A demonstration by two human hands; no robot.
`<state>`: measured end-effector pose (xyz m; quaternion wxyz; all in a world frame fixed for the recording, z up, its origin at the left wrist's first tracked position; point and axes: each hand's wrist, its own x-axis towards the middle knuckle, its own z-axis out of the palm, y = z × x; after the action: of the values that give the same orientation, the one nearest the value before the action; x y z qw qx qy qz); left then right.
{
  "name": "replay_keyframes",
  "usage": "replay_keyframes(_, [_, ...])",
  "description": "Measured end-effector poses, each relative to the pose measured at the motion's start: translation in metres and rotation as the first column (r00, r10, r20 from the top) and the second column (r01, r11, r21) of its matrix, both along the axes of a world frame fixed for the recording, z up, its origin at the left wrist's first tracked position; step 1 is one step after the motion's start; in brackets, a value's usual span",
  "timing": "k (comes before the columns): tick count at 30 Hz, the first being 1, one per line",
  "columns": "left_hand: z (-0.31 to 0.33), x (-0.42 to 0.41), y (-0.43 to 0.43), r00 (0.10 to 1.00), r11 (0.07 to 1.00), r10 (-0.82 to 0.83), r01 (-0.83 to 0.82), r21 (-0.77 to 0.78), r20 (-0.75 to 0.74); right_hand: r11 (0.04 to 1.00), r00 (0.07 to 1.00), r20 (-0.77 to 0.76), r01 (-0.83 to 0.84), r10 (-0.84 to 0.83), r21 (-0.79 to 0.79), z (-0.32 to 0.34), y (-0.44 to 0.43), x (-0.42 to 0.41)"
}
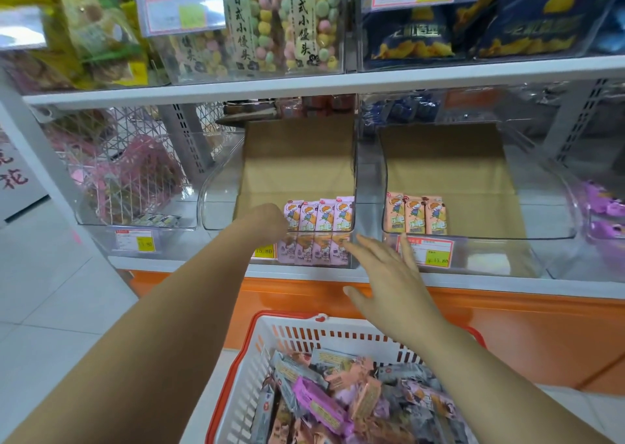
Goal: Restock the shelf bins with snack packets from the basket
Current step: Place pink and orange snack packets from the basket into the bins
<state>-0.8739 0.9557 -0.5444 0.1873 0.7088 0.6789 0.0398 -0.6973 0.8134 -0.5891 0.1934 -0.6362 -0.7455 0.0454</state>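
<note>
Shelf restock, lower row

Pink packets [319, 215]: four, upright in a row at the front of the middle bin [220, 190]. Our left hand [270, 220] was inside that bin, against the leftmost packet; its fingers were hidden, so we could not tell its grip. Our right hand [382, 274] hovered before the bin front, fingers spread, holding nothing. Orange packets [416, 217]: three, upright in the right bin [548, 200]. Basket [304, 335], below: loose mixed packets [338, 403].

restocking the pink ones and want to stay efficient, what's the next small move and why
Probably lower the empty right hand to the basket for another pink packet: the pink row fills only the right part of the middle bin, and the left hand reaches in beside it, fingers hidden.
</note>
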Motion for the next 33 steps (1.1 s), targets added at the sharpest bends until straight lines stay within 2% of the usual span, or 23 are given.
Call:
replay_keyframes(3, [-0.003,-0.001,-0.018,1.0,0.989,-0.017,0.018,0.148,-0.007,0.998,0.999,-0.045,-0.016,0.019,0.065,0.0,-0.002,-0.003])
replay_keyframes(6, [-0.015,0.0,-0.055,0.974,0.869,-0.081,-0.035,0.493,0.212,0.995,0.988,-0.14,-0.045,0.058,0.089,-0.002,-0.008,-0.005])
replay_keyframes(8, [-0.031,-0.004,-0.085,0.894,0.778,-0.242,-0.054,0.625,0.378,0.998,0.985,-0.164,-0.058,0.056,-0.003,-0.01,-0.012,-0.006])
replay_keyframes(10, [-0.056,-0.011,-0.111,0.861,0.745,-0.327,-0.018,0.667,0.389,0.986,0.987,-0.146,-0.091,0.071,-0.139,-0.023,-0.017,-0.007])
replay_keyframes(14, [-0.121,-0.036,-0.145,0.898,0.782,-0.31,0.054,0.621,0.312,0.886,0.995,-0.04,-0.097,0.089,-0.453,-0.054,-0.028,-0.006])
replay_keyframes(18, [-0.17,-0.063,-0.161,0.953,0.868,-0.188,0.048,0.495,0.237,0.799,0.997,0.005,-0.06,0.078,-0.599,-0.084,-0.033,-0.009])
replay_keyframes(22, [-0.204,-0.083,-0.164,0.996,0.934,-0.05,0.019,0.356,0.078,0.747,0.996,0.01,-0.064,0.094,-0.662,-0.11,-0.032,-0.011])
replay_keyframes(26, [-0.226,-0.097,-0.166,0.999,0.993,0.002,-0.006,0.12,0.038,0.702,0.998,0.033,-0.013,0.053,-0.712,-0.129,-0.027,-0.002])
replay_keyframes(30, [-0.231,-0.098,-0.169,0.995,0.988,-0.003,-0.012,0.157,0.097,0.637,0.998,0.069,0.057,-0.006,-0.769,-0.139,-0.011,0.002])
replay_keyframes(33, [-0.235,-0.099,-0.169,0.993,0.976,-0.008,-0.017,0.217,0.115,0.631,0.996,0.067,0.084,-0.05,-0.771,-0.147,0.005,-0.007])
